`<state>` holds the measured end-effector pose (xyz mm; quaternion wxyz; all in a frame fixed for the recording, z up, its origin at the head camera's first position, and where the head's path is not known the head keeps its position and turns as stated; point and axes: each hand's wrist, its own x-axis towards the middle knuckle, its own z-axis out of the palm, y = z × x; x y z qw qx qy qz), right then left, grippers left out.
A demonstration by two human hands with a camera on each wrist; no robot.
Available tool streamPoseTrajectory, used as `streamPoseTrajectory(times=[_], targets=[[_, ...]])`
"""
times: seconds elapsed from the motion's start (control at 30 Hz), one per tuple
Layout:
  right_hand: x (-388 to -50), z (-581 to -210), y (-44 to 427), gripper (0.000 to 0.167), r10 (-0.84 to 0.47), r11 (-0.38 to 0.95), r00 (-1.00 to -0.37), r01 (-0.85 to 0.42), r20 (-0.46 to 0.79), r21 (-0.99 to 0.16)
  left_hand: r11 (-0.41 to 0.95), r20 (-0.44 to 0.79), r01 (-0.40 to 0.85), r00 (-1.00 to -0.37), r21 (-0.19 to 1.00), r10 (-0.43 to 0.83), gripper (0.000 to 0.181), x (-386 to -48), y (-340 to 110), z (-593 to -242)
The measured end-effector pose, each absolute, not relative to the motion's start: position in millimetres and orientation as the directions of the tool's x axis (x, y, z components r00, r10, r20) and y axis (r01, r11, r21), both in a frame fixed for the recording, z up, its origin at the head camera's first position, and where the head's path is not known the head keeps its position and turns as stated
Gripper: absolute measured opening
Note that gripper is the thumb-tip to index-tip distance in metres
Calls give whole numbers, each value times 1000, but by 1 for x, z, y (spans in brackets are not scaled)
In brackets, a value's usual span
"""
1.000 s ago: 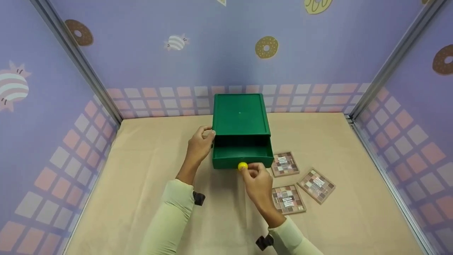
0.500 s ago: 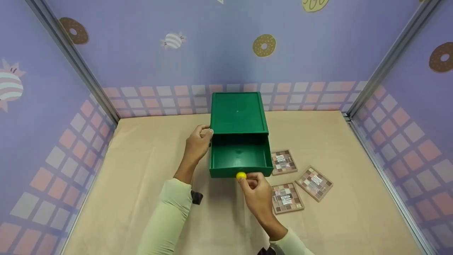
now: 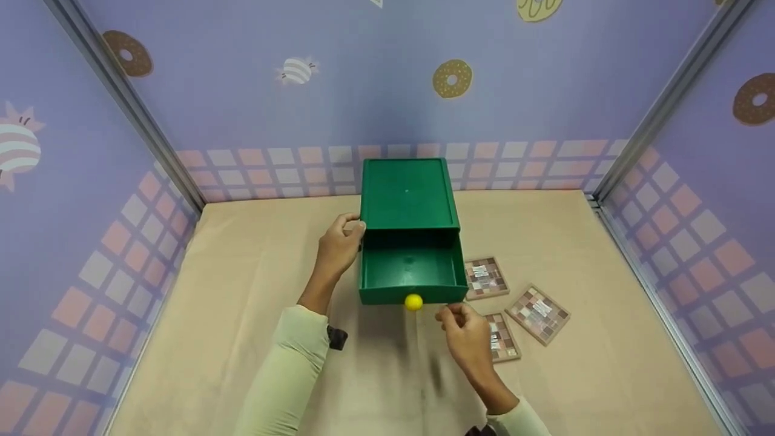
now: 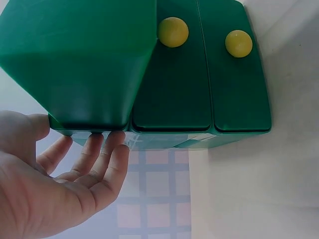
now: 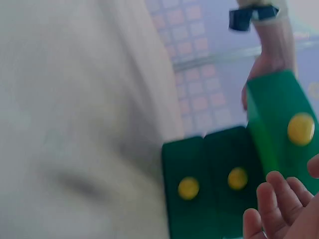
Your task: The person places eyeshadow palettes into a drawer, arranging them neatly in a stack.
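A green drawer cabinet (image 3: 407, 194) stands near the back wall with its top drawer (image 3: 412, 266) pulled out; nothing shows inside. A round yellow knob (image 3: 413, 302) sits on that drawer's front. My left hand (image 3: 340, 243) touches the cabinet's left side; in the left wrist view its fingers (image 4: 112, 167) rest on the side wall and the thumb is by the edge. My right hand (image 3: 469, 336) is just right of the knob, apart from it, holding nothing, its fingers loosely bent. Two lower drawers (image 4: 172, 89) (image 4: 239, 84) with yellow knobs are closed.
Three flat square eyeshadow palettes (image 3: 486, 278) (image 3: 537, 313) (image 3: 504, 339) lie on the beige cloth (image 3: 254, 315) right of the cabinet; my right hand partly covers the nearest. Patterned panels (image 3: 242, 109) surround the table at the back and sides.
The top drawer has slid farther out toward me, pulled by the knob in my right hand. That hand has since let go and moved right. The left hand has stayed at the cabinet's side.
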<state>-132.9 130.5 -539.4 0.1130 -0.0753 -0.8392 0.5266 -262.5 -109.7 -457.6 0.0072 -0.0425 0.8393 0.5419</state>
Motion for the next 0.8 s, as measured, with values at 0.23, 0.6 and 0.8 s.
streamPoseTrajectory(times=[0.23, 0.6, 0.8], targets=[[-136, -568, 174, 47, 217, 756, -974, 123, 69, -643, 411, -52, -72, -997, 909, -61, 44, -262, -111, -460], [-126, -602, 215, 84, 211, 878, -958, 272, -193, -394, 422, -36, -62, -997, 905, -68, 43, -262, -111, -460], [-121, -607, 217, 91, 221, 894, -951, 286, -215, -346, 424, -40, -60, -998, 904, -55, 44, -262, -112, -458]])
